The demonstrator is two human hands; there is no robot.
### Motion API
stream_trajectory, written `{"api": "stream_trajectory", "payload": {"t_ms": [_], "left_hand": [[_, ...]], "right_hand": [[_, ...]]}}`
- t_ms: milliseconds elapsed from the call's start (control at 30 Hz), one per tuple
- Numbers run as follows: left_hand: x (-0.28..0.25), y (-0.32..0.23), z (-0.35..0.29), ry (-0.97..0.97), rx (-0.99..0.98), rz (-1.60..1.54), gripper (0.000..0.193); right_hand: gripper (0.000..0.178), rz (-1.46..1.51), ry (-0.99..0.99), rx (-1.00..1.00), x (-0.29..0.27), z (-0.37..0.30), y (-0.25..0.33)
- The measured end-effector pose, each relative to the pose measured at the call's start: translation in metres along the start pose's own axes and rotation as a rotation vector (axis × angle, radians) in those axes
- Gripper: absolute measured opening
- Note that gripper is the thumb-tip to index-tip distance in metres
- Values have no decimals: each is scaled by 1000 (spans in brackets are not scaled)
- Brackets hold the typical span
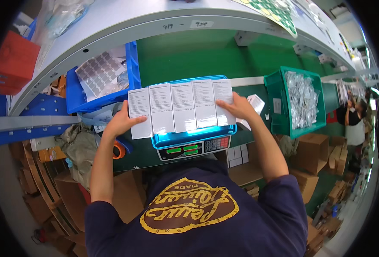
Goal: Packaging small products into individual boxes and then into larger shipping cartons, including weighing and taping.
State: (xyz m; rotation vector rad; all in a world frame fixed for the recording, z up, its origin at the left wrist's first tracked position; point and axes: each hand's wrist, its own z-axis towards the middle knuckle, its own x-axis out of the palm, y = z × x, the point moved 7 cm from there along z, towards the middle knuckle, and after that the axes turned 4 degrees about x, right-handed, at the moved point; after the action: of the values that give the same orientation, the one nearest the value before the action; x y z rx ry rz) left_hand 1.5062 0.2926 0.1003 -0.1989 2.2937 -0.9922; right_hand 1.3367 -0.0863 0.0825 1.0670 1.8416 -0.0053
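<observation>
Several slim white boxes with fine print lie side by side in a row, squeezed between my two hands. My left hand grips the left end of the row, thumb across the front of the end box. At the other end my right hand clasps the last box, its thumb on the printed face. Beneath the row is a digital scale with a bright blue pan, green displays and a keypad. Whether the boxes rest fully on the pan I cannot tell.
Left of the scale stands a blue bin with label sheets, near an orange tape roll. A green bin of clear-bagged parts stands right. A white shelf spans the far side. Cardboard boxes and another person are at right.
</observation>
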Motion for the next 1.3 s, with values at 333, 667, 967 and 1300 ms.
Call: {"api": "stream_trajectory", "payload": {"t_ms": [333, 667, 967, 1300], "left_hand": [[3, -52, -74, -286, 123, 64, 60], [124, -175, -176, -272, 593, 24, 126], [405, -268, -116, 451, 294, 90, 82], [584, -132, 23, 402, 17, -98, 62]], "right_hand": [[64, 417, -242, 18, -21, -86, 5], [46, 1257, -868, -327, -115, -318, -166], [64, 1077, -1269, 353, 41, -463, -421], [53, 1234, -977, 556, 145, -303, -600]]}}
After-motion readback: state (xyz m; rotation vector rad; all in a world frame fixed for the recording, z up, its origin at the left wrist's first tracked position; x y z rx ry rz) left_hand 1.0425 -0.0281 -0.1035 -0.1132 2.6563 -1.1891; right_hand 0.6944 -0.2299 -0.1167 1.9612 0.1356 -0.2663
